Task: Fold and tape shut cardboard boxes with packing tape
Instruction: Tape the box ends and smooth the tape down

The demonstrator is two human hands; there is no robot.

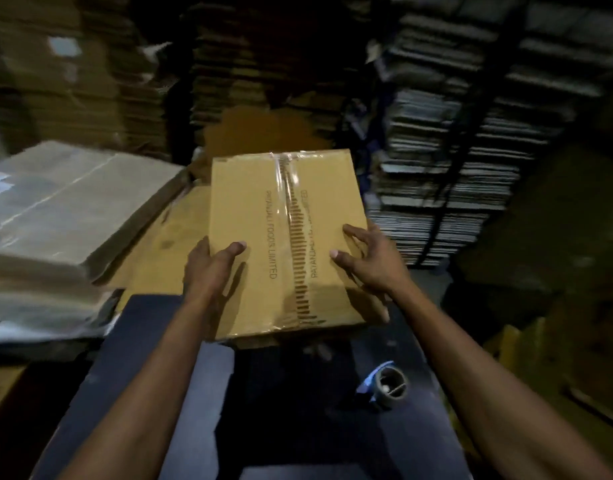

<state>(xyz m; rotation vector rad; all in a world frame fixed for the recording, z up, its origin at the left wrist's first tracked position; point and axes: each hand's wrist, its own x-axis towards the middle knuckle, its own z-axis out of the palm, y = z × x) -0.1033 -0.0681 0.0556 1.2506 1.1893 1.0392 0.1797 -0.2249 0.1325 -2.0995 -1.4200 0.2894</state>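
Taped cardboard box (284,244) held by its sides | left hand (208,268), right hand (371,261): fingers curled over edges, steadying it to lift off | tape dispenser (384,384) idle on dark surface (142,341)

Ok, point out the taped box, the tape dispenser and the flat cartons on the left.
taped box (249,202): head view, bare top face left of the tape.
tape dispenser (388,384): head view, its roll.
flat cartons (66,202): head view, top sheet.
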